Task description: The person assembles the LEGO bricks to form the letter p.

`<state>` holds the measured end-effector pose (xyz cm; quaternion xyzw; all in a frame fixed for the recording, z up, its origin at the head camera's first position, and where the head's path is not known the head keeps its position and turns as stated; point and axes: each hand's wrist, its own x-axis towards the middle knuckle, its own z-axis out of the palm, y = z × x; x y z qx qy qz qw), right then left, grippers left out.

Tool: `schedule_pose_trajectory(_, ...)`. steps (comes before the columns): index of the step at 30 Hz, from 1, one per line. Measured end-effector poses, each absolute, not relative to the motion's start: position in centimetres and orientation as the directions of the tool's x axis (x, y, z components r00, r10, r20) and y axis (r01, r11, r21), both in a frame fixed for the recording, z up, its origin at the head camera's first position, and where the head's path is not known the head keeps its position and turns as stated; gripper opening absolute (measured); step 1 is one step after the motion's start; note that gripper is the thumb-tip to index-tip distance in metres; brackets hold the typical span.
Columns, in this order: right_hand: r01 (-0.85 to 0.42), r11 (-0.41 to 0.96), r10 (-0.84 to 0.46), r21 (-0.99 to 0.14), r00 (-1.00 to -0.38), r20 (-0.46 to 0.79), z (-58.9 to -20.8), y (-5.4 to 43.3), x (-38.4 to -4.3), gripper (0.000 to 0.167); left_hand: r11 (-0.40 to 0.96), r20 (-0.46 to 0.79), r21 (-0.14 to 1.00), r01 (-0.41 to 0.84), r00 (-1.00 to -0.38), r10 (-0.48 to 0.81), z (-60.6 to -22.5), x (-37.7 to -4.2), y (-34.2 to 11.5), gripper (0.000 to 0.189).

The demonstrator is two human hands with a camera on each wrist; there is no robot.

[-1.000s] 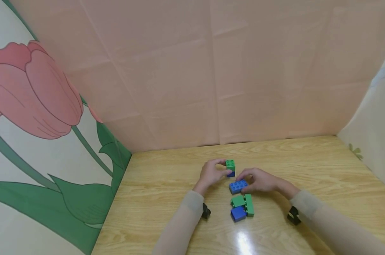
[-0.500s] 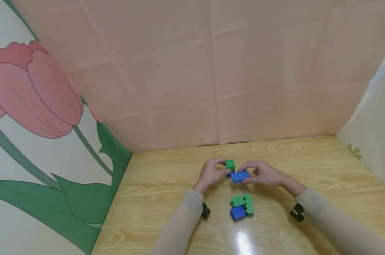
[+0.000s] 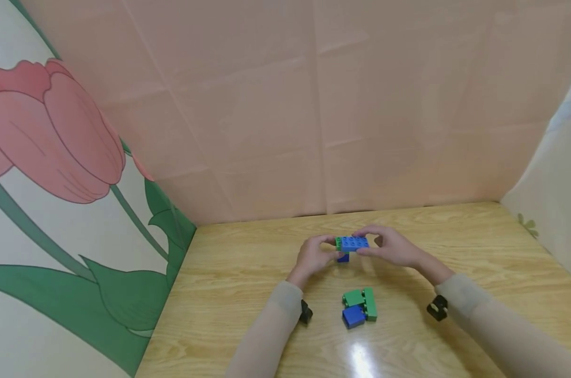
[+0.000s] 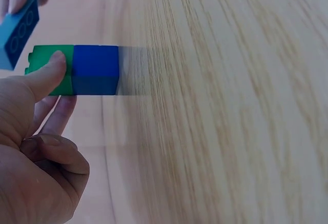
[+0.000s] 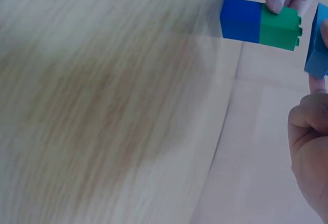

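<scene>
My left hand (image 3: 312, 261) pinches a green building brick (image 4: 46, 65) between thumb and fingers. That green brick sits stacked on a dark blue brick (image 4: 96, 70), which stands on the table. In my right hand (image 3: 393, 247) a lighter blue brick (image 3: 354, 243) with two rows of studs is pinched at its right end. The right wrist view shows this blue brick (image 5: 318, 42) tilted and just above the green brick's studs, with a small gap between them. From the head view it covers part of the green brick's top.
Nearer the body on the wooden table (image 3: 238, 294) lie a small green brick (image 3: 353, 297), a long green brick (image 3: 369, 304) and a blue brick (image 3: 353, 317), close together. A pink cloth wall (image 3: 266, 131) rises behind the table, and a tulip-print sheet (image 3: 77, 142) stands at the left.
My right hand has lifted the lighter blue brick off the table and carried it away from the body, up over the green and blue stack. The left hand has stayed on the stack.
</scene>
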<state>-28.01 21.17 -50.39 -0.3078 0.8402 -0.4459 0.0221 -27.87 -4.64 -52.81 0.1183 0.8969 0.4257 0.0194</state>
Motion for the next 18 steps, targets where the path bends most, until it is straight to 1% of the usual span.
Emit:
schedule_pose_trajectory(8,-0.523,0.460,-0.501,-0.717,-0.820,0.276,-50.04,20.59,-28.68,0.041,0.605,0.086,0.766,0.218,-0.967,0.240,-52.92,-27.88,-4.51,0.036)
schedule_pose_trajectory(18,-0.502,0.489,-0.502,-0.713,-0.831,0.241,-49.80,20.61,-28.85,0.043,0.608,0.085,0.765,0.212,-0.969,0.230,-53.14,-27.85,-4.19,0.033)
